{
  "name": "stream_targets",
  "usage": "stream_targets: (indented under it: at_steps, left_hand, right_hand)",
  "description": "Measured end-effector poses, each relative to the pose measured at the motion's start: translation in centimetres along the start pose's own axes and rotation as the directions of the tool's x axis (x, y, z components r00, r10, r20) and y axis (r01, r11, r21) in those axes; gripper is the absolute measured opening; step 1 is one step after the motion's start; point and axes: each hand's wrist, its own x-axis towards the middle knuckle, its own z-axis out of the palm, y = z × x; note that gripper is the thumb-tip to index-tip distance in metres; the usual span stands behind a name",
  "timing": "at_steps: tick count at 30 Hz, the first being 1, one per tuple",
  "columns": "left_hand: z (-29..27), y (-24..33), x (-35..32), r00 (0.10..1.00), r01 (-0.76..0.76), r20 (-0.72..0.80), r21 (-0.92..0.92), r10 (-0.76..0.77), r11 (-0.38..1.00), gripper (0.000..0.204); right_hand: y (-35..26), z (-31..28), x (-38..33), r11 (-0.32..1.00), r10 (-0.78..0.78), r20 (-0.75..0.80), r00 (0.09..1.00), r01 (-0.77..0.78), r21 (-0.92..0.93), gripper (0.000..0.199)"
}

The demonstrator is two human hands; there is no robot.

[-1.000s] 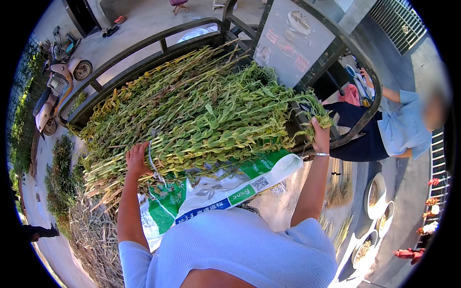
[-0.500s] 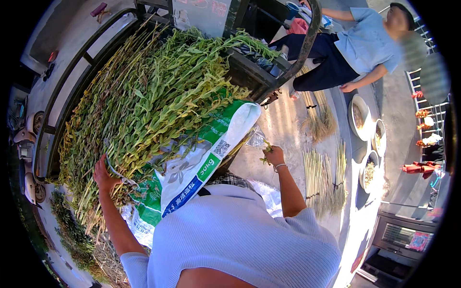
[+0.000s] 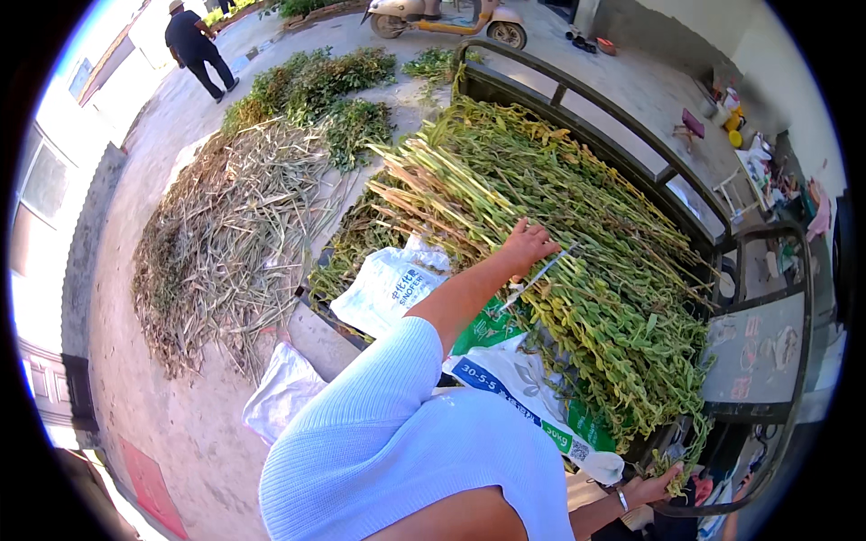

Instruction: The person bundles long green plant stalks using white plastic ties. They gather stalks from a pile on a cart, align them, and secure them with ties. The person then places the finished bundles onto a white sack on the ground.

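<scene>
Stalks (image 3: 577,243) lie heaped across the cart (image 3: 631,117), long, stiff, leafy, light singly but bulky bundled; best gripped near the bare lower stems. Left hand (image 3: 528,245) rests on the heap, fingers spread, a thin blade-like tool (image 3: 538,278) beneath it. Right hand (image 3: 651,487), near right, pinches a few sprigs. White sacks (image 3: 392,287) lie under the heap; dry straw (image 3: 225,234) covers the ground at left.

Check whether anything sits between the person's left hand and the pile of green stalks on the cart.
Nothing visible does. The left hand already rests flat on the pile of green stalks, fingers spread on the stems. A thin pale strip lies just beside the hand, not under it. The right hand is low at the pile's end.
</scene>
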Motion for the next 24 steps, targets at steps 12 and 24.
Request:
stream_targets:
  at_steps: [12, 24]
  left_hand:
    - [0.1, 0.3, -1.0, 0.988, -0.048, -0.149, -0.074, 0.036, 0.996, 0.075]
    - [1.7, -0.7, 0.2, 0.967, -0.049, -0.252, -0.045, 0.036, 0.998, 0.077]
  right_hand:
    - [-15.3, 28.1, -35.6, 0.753, -0.528, 0.695, -0.488, 0.11, 0.649, 0.048]
    - [8.9, 18.8, -26.2, 0.614, 0.617, 0.784, -0.069, -0.58, -0.535, 0.022]
